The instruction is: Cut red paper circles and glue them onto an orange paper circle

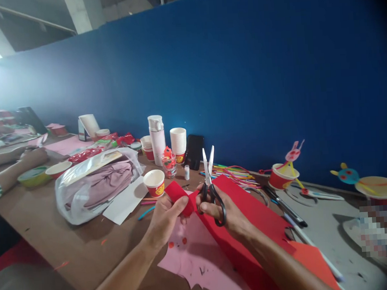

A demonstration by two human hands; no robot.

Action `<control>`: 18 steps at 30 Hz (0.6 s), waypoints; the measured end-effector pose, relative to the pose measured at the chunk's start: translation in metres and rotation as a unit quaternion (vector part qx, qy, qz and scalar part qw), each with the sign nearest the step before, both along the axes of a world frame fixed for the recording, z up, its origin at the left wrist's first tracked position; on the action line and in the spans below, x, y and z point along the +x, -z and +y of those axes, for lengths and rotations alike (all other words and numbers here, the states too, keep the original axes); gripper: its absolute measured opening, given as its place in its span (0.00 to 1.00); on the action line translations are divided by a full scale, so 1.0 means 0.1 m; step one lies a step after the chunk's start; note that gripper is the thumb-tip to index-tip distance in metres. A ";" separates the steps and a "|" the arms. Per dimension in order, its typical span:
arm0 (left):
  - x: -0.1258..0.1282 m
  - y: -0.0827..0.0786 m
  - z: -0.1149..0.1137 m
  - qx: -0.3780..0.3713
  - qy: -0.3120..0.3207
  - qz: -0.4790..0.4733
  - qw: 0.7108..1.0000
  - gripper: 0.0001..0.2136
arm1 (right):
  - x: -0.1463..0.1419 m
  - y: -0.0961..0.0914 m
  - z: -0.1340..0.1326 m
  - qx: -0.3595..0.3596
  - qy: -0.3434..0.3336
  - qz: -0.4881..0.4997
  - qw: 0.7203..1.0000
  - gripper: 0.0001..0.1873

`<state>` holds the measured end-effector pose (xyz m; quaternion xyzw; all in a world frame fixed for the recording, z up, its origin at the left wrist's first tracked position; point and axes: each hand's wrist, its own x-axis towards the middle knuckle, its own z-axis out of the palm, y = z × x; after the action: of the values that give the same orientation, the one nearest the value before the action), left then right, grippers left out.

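Note:
My left hand (165, 214) is closed on a small piece of red paper (175, 190), pinched between thumb and fingers. In my right hand (225, 206) is a pair of scissors (210, 179) with black handles. Their blades point away from me and stand slightly apart, just right of the small piece. Under my right hand and forearm lies a large sheet of red paper (246, 207). A pink sheet (200, 258) with cut, jagged edges and small orange dots rests on the table below both hands.
A paper cup (154, 183), a white bottle (157, 140), stacked cups (179, 141) and a phone (194, 150) stand beyond my hands. To the left sits a plastic bag (97, 186). Coloured sticks (234, 173) and a decorated cup (282, 176) are at right. Another person's arm (21, 166) rests far left.

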<state>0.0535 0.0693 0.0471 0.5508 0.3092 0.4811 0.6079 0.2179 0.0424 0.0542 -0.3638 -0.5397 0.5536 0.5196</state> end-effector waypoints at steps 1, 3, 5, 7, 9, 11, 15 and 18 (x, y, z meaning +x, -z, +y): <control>0.00 0.00 -0.02 0.002 -0.002 0.005 1.000 0.11 | -0.04 0.01 -0.01 -0.020 0.004 0.009 1.000 0.23; 0.00 -0.01 -0.05 0.007 -0.006 0.026 1.000 0.12 | -0.10 0.01 -0.03 -0.044 0.015 0.027 0.999 0.23; 0.00 -0.01 -0.07 0.005 -0.016 0.050 0.999 0.13 | -0.15 0.00 -0.05 -0.051 0.030 0.040 0.997 0.23; 0.00 0.00 -0.08 -0.001 -0.025 0.074 0.997 0.13 | -0.17 -0.01 -0.07 -0.056 0.038 0.051 0.996 0.22; 0.01 0.02 -0.08 -0.007 -0.030 0.092 0.995 0.14 | -0.17 -0.01 -0.07 -0.063 0.040 0.052 0.996 0.21; 0.01 0.03 -0.08 -0.013 -0.031 0.100 0.994 0.15 | -0.16 0.00 -0.07 -0.063 0.047 0.039 0.996 0.20; 0.03 0.03 -0.10 -0.035 0.008 0.061 0.998 0.12 | -0.13 0.02 -0.06 -0.037 0.067 0.039 0.996 0.18; 0.04 0.04 -0.13 -0.061 0.047 0.018 0.997 0.12 | -0.14 0.03 -0.06 -0.020 0.100 0.056 0.993 0.18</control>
<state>0.0578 0.0564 0.0431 0.5357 0.3226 0.4218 0.6566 0.2040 0.0361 0.0516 -0.3943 -0.4595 0.5292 0.5944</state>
